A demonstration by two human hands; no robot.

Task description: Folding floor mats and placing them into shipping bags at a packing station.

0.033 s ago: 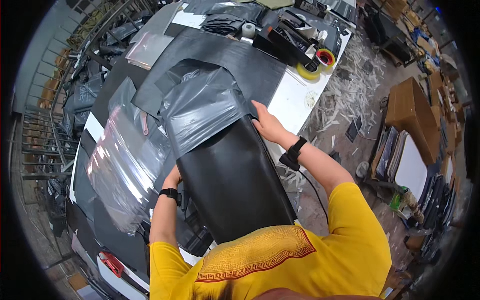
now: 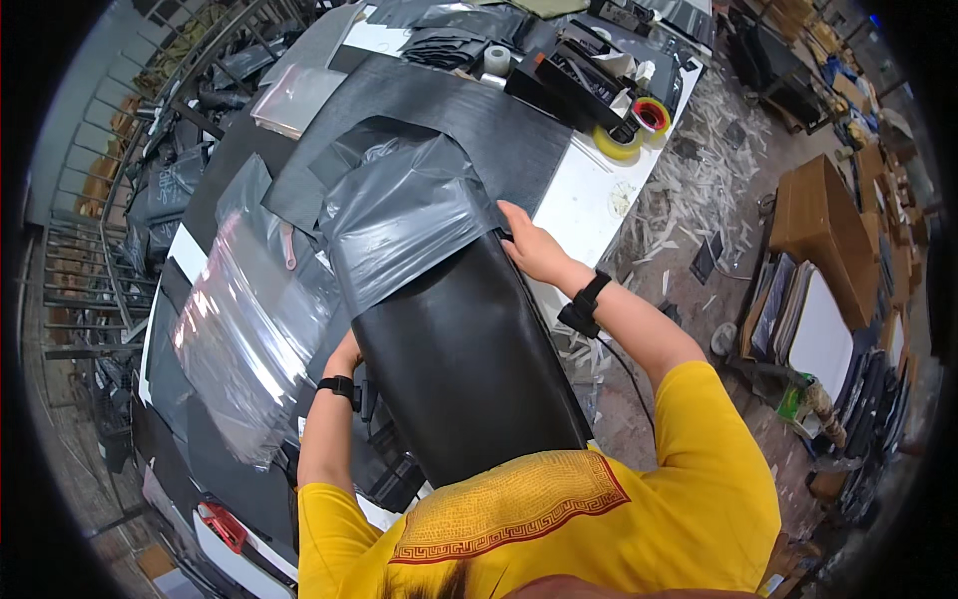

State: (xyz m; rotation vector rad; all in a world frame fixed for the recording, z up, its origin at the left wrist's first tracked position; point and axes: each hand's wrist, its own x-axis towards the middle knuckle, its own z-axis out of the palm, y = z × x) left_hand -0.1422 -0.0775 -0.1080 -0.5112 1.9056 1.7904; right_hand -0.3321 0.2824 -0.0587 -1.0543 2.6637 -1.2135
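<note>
A folded sheet of smooth black leather-like material (image 2: 459, 359) lies lengthwise before me, its near end against my yellow shirt. Its far end is inside a thin grey plastic bag (image 2: 409, 220). At the right side of the bag's mouth is my right hand (image 2: 539, 252), thumb and fingers closed on the bag's edge beside the sheet. My left hand (image 2: 347, 351) is at the sheet's left edge, just below the bag's mouth; its fingers are hidden under the sheet, so their grip does not show.
Clear plastic bags (image 2: 244, 339) cover the table's left. Beyond the grey bag lies a wide black sheet (image 2: 439, 105). Tape rolls (image 2: 617, 145) and an open black box (image 2: 569, 90) stand at the far right. Paper scraps (image 2: 699, 190) and a cardboard box (image 2: 823, 240) are on the floor at right.
</note>
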